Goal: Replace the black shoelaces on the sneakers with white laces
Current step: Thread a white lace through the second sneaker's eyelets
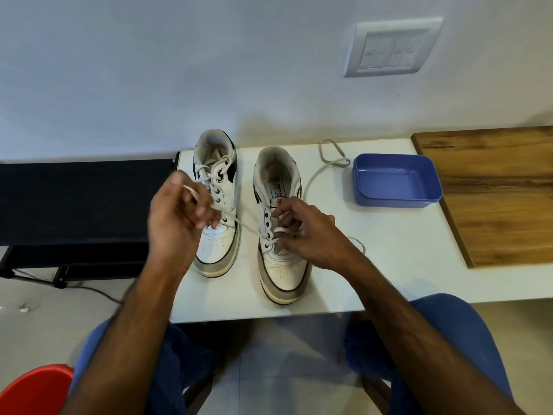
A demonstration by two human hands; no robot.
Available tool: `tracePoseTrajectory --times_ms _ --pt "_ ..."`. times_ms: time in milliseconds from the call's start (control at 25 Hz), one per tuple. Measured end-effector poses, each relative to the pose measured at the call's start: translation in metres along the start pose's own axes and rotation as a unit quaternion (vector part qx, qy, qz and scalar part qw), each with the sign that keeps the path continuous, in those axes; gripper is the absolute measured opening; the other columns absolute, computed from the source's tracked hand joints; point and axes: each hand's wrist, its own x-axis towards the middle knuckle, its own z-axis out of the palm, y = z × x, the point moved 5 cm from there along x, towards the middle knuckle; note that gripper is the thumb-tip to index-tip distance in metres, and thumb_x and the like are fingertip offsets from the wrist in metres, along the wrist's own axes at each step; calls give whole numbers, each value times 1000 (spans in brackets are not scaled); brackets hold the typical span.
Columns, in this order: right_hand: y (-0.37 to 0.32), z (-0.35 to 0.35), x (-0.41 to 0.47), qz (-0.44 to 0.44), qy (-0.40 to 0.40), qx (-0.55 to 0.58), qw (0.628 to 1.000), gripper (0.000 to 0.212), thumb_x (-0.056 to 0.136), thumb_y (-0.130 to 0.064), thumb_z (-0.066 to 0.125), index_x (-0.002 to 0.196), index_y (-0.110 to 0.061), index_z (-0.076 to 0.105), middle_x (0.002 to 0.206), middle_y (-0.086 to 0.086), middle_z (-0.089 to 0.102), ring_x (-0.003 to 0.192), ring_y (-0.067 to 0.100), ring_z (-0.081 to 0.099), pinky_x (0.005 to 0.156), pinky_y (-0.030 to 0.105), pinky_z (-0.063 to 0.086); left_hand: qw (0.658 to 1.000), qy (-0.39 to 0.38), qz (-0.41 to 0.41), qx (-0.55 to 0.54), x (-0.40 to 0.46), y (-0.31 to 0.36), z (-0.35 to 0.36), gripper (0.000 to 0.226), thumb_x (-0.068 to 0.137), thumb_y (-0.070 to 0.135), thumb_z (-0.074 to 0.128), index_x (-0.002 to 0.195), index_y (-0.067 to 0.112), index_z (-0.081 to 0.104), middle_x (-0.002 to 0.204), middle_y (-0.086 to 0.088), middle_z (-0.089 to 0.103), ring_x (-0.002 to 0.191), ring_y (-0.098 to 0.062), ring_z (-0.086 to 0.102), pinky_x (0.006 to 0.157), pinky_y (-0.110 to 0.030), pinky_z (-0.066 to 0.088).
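Covering part of the left sneaker (pixel 216 205), the left hand (pixel 173 223) hides that shoe's lower eyelets; its curled fingers pinch one end of a white lace (pixel 245 227) raised above the shoe. That lace runs taut across the gap to the right sneaker (pixel 281 265), where the right hand (pixel 305 235) pinches a loop of it at the lower eyelets. The hand conceals which eyelet is being worked, so it cannot be told. The far end of the lace trails past the right sneaker toward the wall and lies curled on the counter (pixel 374 259) just beside a blue tray (pixel 395 181).

Both sneakers are white leather with perforated toes, grey toe bumpers and dark trim, toes pointing at the person. The left sneaker is fully laced in white; the right one's upper eyelets stand open. The tray is shallow plastic with rounded corners.

The counter is white and smooth, set against a pale wall bearing a switch plate (pixel 392 46). A wooden board (pixel 496 190) lies at the right, cut off by the frame. A black bench (pixel 74 199) stands to the left, and a red object (pixel 33 390) is cropped at the lower left corner.
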Motion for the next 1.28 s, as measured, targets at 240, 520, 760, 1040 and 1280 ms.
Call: tracePoseTrajectory --times_ms 240,520,760,1040,1280 --pt "5 -13 0 -38 20 108 993 33 82 -15 74 108 -34 65 93 -11 66 87 3 61 86 32 51 733 -230 -10 640 -10 -61 18 27 99 57 47 104 30 49 67 2 61 60 -11 59 59 -34 50" --pt "8 -9 1 -30 -24 144 989 35 91 -3 69 118 -26 68 104 11 66 85 10 62 79 25 53 699 -210 11 683 -7 -68 23 23 102 46 51 94 23 51 77 8 57 71 -14 55 61 -32 42" --pt "7 -15 2 -30 -17 216 976 32 92 -4 69 119 -21 70 102 12 68 86 33 64 78 37 54 948 -182 -111 236 -4 -57 26 20 91 27 61 74 19 55 66 7 52 59 -11 46 59 -28 40" --pt "3 -18 -1 -35 -23 225 973 24 95 -5 67 115 -18 70 97 15 70 80 14 63 65 17 47 990 -46 -13 134 7 -24 3 26 96 26 50 72 20 55 74 0 56 70 -14 51 62 -30 43" --pt "4 -10 1 -43 -37 256 965 25 93 -5 66 117 -14 70 90 9 65 83 17 60 70 26 47 775 -168 -20 609 -7 -63 16 43 95 68 45 98 25 49 82 7 62 74 -14 63 65 -36 50"
